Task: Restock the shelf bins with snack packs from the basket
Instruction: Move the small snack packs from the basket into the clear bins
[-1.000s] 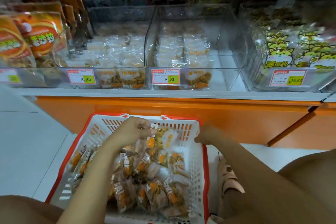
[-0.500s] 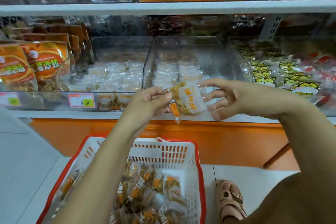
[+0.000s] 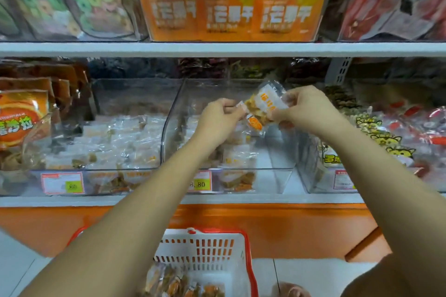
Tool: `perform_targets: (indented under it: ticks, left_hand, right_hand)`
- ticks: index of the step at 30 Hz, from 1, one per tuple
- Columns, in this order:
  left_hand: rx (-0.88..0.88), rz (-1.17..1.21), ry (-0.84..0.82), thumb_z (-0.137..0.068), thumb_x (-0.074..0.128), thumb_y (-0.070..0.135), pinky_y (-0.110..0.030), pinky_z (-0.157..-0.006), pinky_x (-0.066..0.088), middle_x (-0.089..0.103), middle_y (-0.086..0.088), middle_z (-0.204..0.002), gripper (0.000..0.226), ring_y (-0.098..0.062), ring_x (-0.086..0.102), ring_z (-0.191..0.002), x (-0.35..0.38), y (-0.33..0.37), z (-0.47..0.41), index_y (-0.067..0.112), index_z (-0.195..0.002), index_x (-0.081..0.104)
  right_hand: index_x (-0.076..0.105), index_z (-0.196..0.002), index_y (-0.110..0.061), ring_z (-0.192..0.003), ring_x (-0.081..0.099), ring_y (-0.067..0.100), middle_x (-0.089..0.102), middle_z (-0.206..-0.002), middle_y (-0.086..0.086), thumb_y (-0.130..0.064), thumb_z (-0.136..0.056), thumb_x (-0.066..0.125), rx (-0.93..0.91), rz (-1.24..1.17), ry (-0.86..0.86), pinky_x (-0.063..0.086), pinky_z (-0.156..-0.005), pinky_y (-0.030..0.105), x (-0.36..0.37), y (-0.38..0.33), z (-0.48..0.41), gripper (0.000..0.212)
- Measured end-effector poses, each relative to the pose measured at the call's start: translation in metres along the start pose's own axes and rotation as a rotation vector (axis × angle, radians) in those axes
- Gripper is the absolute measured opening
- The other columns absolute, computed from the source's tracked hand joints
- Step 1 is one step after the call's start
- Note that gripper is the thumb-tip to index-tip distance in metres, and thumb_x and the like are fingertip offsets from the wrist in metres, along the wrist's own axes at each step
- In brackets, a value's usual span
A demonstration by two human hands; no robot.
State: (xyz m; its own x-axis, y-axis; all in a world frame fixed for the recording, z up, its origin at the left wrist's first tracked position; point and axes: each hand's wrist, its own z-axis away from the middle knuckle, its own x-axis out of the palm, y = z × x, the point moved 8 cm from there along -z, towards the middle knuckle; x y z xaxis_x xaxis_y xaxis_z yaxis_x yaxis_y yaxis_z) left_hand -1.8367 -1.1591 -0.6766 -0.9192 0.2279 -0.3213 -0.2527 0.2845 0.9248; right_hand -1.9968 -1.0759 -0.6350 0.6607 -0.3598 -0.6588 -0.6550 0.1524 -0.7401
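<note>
Both hands hold one clear snack pack (image 3: 264,106) with orange print and yellow-brown pieces, raised above the middle clear shelf bin (image 3: 277,169). My left hand (image 3: 220,118) pinches the pack's lower left edge. My right hand (image 3: 304,109) grips its right side. That bin holds several similar packs on its left side. The white basket with a red rim (image 3: 212,248) stands on the floor below, with several more snack packs (image 3: 183,284) inside.
A second clear bin (image 3: 101,152) to the left holds the same kind of packs. Orange bags (image 3: 21,118) stand at far left, cat-print packs (image 3: 386,140) at right. An upper shelf (image 3: 217,48) carries orange boxes and candy jars. Price tags line the bin fronts.
My left hand picked a pack from the basket and lifted it to the shelf. My right hand joined and now grips it. The view tilted upward as the pack rose over the middle bin.
</note>
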Motion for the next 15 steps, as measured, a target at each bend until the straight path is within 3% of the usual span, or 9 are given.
perform_targets:
  ticks: [2,4,7,9,12,15]
  left_hand:
    - [0.103,-0.443,-0.009,-0.093,0.059,0.036,-0.033,-0.092,0.046,0.066,-0.008,-0.116,0.043,-0.026,0.060,-0.109,0.008,0.002,-0.019,0.007,-0.125,0.057]
    - [0.199,-0.685,-0.142,-0.094,0.055,0.041,-0.030,-0.097,0.040,0.054,-0.012,-0.135,0.054,-0.028,0.051,-0.123,0.026,0.001,-0.034,0.011,-0.138,0.047]
    - [0.165,-0.806,-0.404,-0.093,0.052,0.049,-0.029,-0.103,0.034,0.042,-0.011,-0.146,0.065,-0.025,0.041,-0.132,0.049,-0.020,-0.052,0.012,-0.144,0.037]
    - [0.169,-0.919,-0.490,-0.092,0.048,0.055,-0.033,-0.109,0.028,0.034,-0.010,-0.151,0.067,-0.026,0.033,-0.137,0.055,-0.030,-0.062,0.012,-0.142,0.038]
    - [0.207,-1.066,-0.532,-0.091,0.040,0.063,-0.036,-0.117,0.015,0.016,-0.005,-0.159,0.066,-0.022,0.015,-0.145,0.058,-0.039,-0.077,0.017,-0.138,0.043]
    - [0.232,-1.063,-0.444,-0.089,0.041,0.066,-0.037,-0.113,0.022,0.030,-0.002,-0.153,0.064,-0.023,0.028,-0.139,0.055,-0.047,-0.084,0.025,-0.138,0.044]
  right_hand:
    - [0.060,-0.068,-0.007,-0.066,0.065,0.024,0.063,-0.064,0.008,-0.021,-0.071,0.078,0.002,0.231,0.135,0.041,-0.052,0.025,-0.008,-0.003,-0.010,0.023]
    - [0.062,-0.081,-0.003,-0.083,0.063,0.032,0.064,-0.082,0.014,-0.026,-0.076,0.074,0.009,0.361,0.194,0.040,-0.062,0.028,-0.008,-0.006,-0.020,0.027]
    - [0.062,-0.100,0.001,-0.101,0.060,0.037,0.062,-0.106,0.021,-0.027,-0.088,0.063,-0.006,0.466,0.222,0.046,-0.077,0.034,0.003,-0.013,-0.036,0.031]
    - [0.061,-0.107,0.000,-0.106,0.059,0.035,0.062,-0.113,0.020,-0.027,-0.091,0.058,-0.044,0.534,0.222,0.047,-0.083,0.034,0.013,-0.018,-0.053,0.031]
    - [0.061,-0.115,-0.003,-0.114,0.058,0.032,0.061,-0.121,0.017,-0.020,-0.092,0.057,0.031,0.615,0.178,0.048,-0.086,0.033,0.030,-0.017,-0.085,0.029]
    - [0.062,-0.116,-0.003,-0.115,0.058,0.030,0.060,-0.123,0.014,-0.010,-0.089,0.057,0.120,0.617,0.124,0.048,-0.083,0.032,0.049,-0.011,-0.109,0.028]
